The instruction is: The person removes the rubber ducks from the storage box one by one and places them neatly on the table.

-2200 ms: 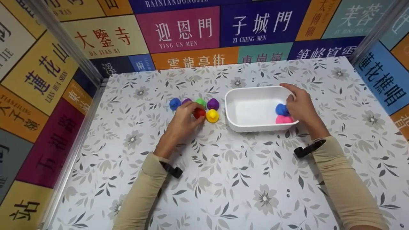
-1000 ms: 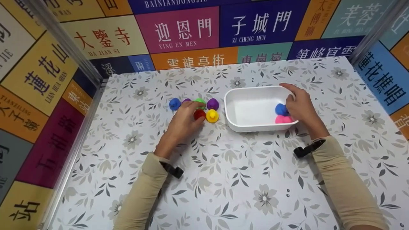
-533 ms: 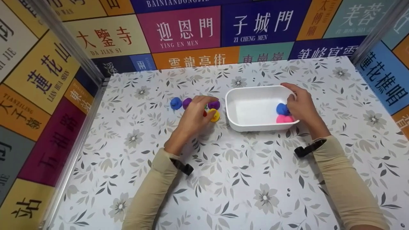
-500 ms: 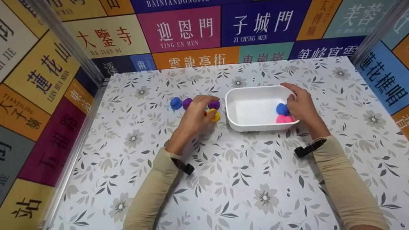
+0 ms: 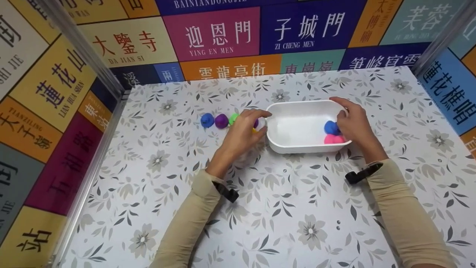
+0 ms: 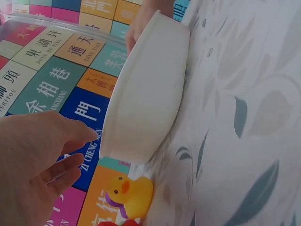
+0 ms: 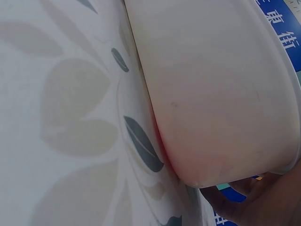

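Note:
My left hand [image 5: 241, 134] hovers over the right end of a group of small rubber ducks, fingertips close to the left rim of a white plastic tub [image 5: 303, 149]. In the left wrist view its fingers are loosely bent around nothing. Below it stands a yellow duck [image 6: 136, 195], with a purple one behind and a red duck [image 6: 120, 223] at the frame's edge. Blue [image 5: 207, 120], purple [image 5: 221, 121] and green [image 5: 233, 118] ducks show to its left. My right hand [image 5: 355, 124] grips the tub's right end. Inside, a blue duck [image 5: 331, 127] and pink ducks [image 5: 334, 139] sit near that hand.
The tub and ducks stand on a table [image 5: 282, 208] with a floral-patterned cover. Panels with coloured place-name signs [image 5: 212, 33] rise at the back and both sides. Each wrist carries a black camera [image 5: 227, 191].
My left hand has left the red duck and moved right, over the yellow duck, toward the tub's left rim. The right hand keeps its grip on the tub. The view shifts slightly.

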The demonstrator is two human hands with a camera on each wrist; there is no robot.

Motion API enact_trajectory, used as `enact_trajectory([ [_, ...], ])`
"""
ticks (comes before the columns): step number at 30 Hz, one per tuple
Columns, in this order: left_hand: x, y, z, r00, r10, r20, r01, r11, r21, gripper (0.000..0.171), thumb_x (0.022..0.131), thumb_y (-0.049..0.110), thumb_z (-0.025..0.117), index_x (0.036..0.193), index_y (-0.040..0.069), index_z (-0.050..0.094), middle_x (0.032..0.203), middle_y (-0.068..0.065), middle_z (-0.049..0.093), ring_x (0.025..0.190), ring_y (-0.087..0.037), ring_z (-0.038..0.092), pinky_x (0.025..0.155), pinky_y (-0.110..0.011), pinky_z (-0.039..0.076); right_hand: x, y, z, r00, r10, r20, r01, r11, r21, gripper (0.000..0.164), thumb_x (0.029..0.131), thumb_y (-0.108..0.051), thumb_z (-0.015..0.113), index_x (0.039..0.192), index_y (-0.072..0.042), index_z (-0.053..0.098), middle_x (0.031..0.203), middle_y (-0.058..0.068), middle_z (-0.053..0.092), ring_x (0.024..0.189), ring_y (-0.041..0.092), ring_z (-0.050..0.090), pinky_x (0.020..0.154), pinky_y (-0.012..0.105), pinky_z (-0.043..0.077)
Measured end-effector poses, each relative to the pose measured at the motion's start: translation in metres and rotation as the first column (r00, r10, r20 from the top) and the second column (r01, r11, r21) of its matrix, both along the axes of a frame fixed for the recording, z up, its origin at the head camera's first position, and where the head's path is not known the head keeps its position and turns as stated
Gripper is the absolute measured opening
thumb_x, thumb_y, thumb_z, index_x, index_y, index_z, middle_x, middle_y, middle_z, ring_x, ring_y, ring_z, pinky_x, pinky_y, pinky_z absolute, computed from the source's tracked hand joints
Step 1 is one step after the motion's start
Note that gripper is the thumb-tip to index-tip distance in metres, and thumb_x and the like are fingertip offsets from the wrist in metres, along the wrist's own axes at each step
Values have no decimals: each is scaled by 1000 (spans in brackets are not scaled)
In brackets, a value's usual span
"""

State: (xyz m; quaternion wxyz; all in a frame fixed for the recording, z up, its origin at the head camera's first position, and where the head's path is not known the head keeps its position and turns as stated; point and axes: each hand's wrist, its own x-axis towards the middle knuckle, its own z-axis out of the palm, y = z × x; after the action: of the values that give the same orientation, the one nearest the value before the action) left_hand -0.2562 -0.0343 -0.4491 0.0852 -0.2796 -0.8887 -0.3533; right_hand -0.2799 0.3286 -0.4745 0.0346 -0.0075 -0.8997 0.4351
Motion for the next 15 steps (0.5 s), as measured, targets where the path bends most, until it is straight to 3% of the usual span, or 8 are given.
enact_trajectory([
  [6, -3, 21, 3, 998, -50, -36, 51, 998, 25, 35, 99, 9, 77, 133, 10, 72, 133, -6, 76, 130, -22, 67, 116, -33, 51, -1, 1, 0, 1000, 8, -17, -8, 1000, -2, 60, 105, -2, 35, 160, -18, 54, 165, 20, 51, 151, 41, 48, 129, 61, 34],
  [11, -3, 44, 1, 995, -101, -18, 101, 993, 61, 34, 99, 9, 78, 133, 10, 72, 132, -5, 76, 127, -20, 67, 115, -28, 51, 0, 1, 0, 1000, 3, -11, -3, 1000, -8, 60, 105, -2, 36, 160, -16, 54, 164, 20, 52, 151, 43, 49, 129, 61, 35],
  [15, -3, 61, 1, 990, -143, -4, 142, 985, 100, 34, 99, 8, 77, 132, 8, 72, 130, -6, 75, 119, -20, 68, 104, -22, 56, -1, 1, 0, 1000, -1, -2, 1, 1000, -8, 60, 105, -2, 36, 161, -17, 54, 164, 20, 52, 148, 41, 51, 128, 61, 36],
])
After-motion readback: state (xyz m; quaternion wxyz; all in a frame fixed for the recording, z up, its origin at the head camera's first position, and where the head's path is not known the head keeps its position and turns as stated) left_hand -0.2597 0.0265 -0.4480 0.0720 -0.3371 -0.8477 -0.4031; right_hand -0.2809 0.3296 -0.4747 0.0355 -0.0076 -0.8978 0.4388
